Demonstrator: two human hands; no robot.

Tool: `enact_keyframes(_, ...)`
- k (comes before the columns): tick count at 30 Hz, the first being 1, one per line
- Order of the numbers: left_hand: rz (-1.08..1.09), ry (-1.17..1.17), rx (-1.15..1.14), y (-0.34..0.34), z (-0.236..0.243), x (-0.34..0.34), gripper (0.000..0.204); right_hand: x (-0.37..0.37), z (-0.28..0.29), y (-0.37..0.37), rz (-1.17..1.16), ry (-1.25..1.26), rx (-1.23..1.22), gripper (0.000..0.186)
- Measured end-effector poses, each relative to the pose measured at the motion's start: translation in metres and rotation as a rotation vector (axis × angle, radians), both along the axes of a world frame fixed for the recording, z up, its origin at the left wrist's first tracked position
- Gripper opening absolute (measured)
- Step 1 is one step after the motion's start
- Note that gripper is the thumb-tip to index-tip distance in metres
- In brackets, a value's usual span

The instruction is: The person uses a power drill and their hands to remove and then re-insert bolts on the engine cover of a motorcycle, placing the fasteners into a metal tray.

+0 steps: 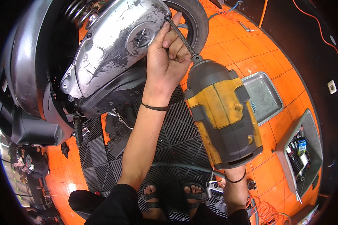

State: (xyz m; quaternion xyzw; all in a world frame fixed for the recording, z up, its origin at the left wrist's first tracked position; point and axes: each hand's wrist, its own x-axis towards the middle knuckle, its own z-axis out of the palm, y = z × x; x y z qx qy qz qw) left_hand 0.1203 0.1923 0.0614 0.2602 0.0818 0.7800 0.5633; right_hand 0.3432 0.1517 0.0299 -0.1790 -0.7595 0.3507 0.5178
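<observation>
A yellow and black impact wrench (pixel 223 112) fills the middle right, its long driver shaft (pixel 182 38) angled up to a bolt at the edge of a scuffed silver engine cover (pixel 112 37). Behind the wrench body my right hand (pixel 235 173) is closed on its handle; most of the fingers are hidden. My left hand (pixel 169 47) is palm up at the shaft's far end, thumb and index finger around it close to the bolt. The cover belongs to a scooter (pixel 30 63), whose rear wheel (pixel 197 22) shows behind my left fingertips.
A grey metal tray (pixel 264 93) with small parts lies right of the wrench. Beyond it sits a bin (pixel 308 146) of tools and parts. A coiled orange air hose (pixel 270 212) is at lower right. Black slatted mats (pixel 180 131) cover part of the orange tile floor (pixel 266 142).
</observation>
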Motion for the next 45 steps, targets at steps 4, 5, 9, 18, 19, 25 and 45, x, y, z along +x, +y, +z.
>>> enact_keyframes(4,-0.054,0.012,-0.014,-0.007,-0.001,-0.003,0.036,-0.002,0.004,0.0,-0.002,-0.006,0.0,0.058)
enact_keyframes(5,0.014,0.047,-0.05,-0.007,-0.001,0.0,0.036,0.0,0.005,0.001,-0.006,-0.014,-0.001,0.058)
enact_keyframes(9,0.082,0.087,-0.087,-0.01,0.0,0.002,0.035,-0.002,0.007,0.0,-0.007,-0.019,-0.003,0.058)
enact_keyframes(18,-0.064,0.048,-0.015,-0.005,-0.001,-0.006,0.027,0.0,0.019,0.003,-0.021,-0.026,0.003,0.057)
enact_keyframes(19,-0.061,0.056,-0.013,-0.004,-0.001,-0.005,0.027,0.0,0.02,0.004,-0.026,-0.027,0.006,0.057)
enact_keyframes(25,-0.023,0.031,-0.068,-0.006,0.001,-0.005,0.026,0.0,0.025,0.006,-0.029,-0.031,0.0,0.056)
enact_keyframes(45,0.209,0.17,-0.359,-0.02,-0.003,0.009,0.032,-0.008,0.027,0.019,0.034,-0.053,0.059,0.057)
